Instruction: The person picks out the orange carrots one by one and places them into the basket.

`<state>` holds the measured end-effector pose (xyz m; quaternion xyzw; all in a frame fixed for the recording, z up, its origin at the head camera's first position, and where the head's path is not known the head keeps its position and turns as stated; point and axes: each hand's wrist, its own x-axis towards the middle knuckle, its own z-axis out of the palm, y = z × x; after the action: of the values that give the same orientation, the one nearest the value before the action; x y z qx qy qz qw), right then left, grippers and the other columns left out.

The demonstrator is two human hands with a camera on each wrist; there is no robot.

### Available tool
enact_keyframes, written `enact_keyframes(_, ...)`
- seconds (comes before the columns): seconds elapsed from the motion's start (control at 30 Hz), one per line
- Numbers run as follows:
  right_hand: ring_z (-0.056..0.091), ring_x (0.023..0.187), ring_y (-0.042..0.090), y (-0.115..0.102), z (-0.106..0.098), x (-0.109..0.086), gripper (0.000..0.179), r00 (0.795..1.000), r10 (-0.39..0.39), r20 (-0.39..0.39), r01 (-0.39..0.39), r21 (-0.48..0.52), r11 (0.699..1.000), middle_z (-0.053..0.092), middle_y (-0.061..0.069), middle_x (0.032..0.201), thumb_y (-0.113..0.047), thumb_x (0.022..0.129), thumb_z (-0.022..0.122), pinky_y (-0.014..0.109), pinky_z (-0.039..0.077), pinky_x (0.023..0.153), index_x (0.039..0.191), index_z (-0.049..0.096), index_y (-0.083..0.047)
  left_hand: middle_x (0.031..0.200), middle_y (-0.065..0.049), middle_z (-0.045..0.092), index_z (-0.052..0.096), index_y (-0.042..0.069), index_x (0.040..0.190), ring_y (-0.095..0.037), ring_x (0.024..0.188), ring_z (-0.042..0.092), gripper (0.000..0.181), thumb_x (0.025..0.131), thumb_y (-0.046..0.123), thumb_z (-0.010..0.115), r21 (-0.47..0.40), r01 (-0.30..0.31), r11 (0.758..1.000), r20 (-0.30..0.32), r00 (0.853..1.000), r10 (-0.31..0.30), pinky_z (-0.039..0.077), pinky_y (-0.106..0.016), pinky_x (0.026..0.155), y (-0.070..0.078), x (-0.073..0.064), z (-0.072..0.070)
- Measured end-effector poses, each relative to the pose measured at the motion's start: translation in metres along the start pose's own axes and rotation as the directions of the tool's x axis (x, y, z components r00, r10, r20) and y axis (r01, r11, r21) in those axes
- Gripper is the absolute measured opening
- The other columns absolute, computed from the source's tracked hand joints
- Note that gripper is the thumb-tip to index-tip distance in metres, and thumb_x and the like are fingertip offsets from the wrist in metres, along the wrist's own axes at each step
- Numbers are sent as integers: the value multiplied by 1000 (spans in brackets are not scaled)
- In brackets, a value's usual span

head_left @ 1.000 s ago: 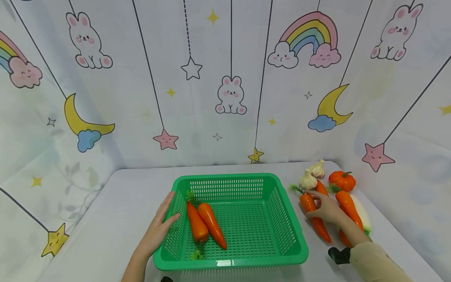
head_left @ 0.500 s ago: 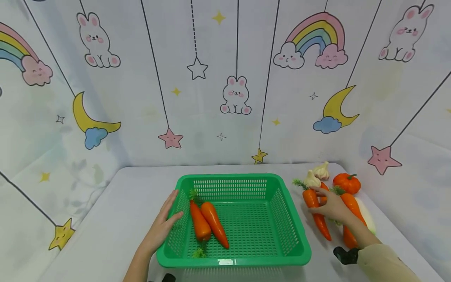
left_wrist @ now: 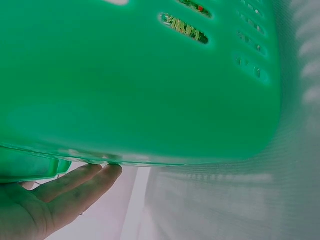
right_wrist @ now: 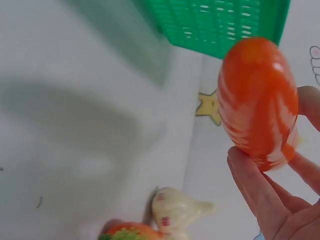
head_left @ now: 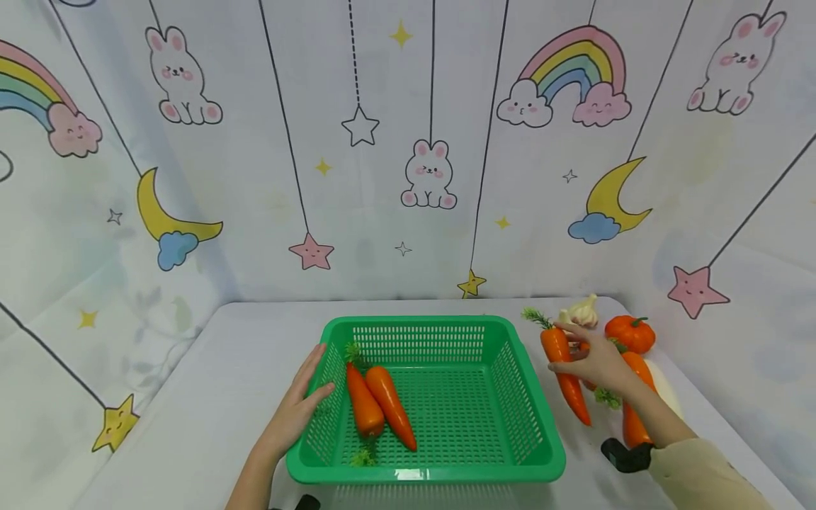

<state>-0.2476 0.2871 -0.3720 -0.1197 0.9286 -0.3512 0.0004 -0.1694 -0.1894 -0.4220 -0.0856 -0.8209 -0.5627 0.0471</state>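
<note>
My right hand [head_left: 599,365] pinches an orange carrot [head_left: 561,354] with a green leafy top, to the right of the green plastic basket [head_left: 421,475]. In the right wrist view the carrot [right_wrist: 257,100] is seen end-on between thumb and fingers, raised over its shadow. My left hand [head_left: 295,407] lies along the basket's left side, its fingers straight against the wall and the thumb at the rim. The left wrist view has those fingertips touching the green wall [left_wrist: 125,100]. Inside the basket, a carrot [head_left: 363,407] and another carrot [head_left: 392,407] lie on the left.
Garlic bulbs [head_left: 583,310] and a small orange pumpkin [head_left: 630,334] lie at the table's back right. More carrots [head_left: 637,368] and a whitish vegetable [head_left: 665,389] lie beside the right forearm, partly hidden. A patterned cloth [head_left: 382,212] hangs behind the white table [head_left: 204,397].
The right hand has lifted the carrot off the table and shifted it slightly towards the basket. My left hand keeps its place at the basket. The head view has turned slightly left.
</note>
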Motion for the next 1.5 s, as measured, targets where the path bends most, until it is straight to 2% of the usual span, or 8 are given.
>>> enact_keyframes(0.27,61,91,34,-23,-4,0,80,999,-36,6,35,68,997,44,31,126,-30,74,76,33,54,63,139,37,-7,153,-6,4,17,20,148,-33,138,0,62,95,21,49,-1,-14,1000,-3,1000,14,5,-69,98,-1,0,0)
enact_keyframes(0.57,60,94,34,-49,0,5,78,998,-59,20,57,77,995,45,30,126,-30,74,76,34,54,64,139,38,-9,153,-6,4,17,19,148,-33,138,0,62,95,20,49,0,-17,1000,-3,1000,17,5,-69,98,-1,1,0)
enact_keyframes(0.73,59,94,35,-57,4,10,78,996,-72,55,66,107,992,43,30,126,-28,75,76,35,55,64,139,37,-8,153,-6,4,17,20,148,-33,138,0,62,95,20,49,0,-17,1000,-4,1000,17,5,-70,97,-1,1,0)
enact_keyframes(1.03,61,90,32,-78,13,20,76,982,-150,114,128,179,976,45,30,125,-21,75,76,34,55,61,139,38,-5,153,-6,4,17,21,148,-33,138,0,62,95,21,49,8,-13,1000,-4,1000,13,5,-70,97,-2,1,0)
enact_keyframes(1.23,61,86,28,-92,20,29,74,973,-187,135,159,193,968,46,28,124,-22,74,76,34,55,62,137,40,-5,153,-7,4,17,21,148,-34,138,0,62,95,21,49,6,-18,1000,-2,1000,19,5,-70,97,-4,1,0)
enact_keyframes(1.5,60,91,32,-112,31,36,75,965,-212,156,173,229,958,44,27,128,-21,75,76,36,55,62,138,39,-7,153,-6,4,17,22,148,-34,137,0,62,95,22,49,1,-20,1000,0,1000,20,5,-70,96,-4,1,0)
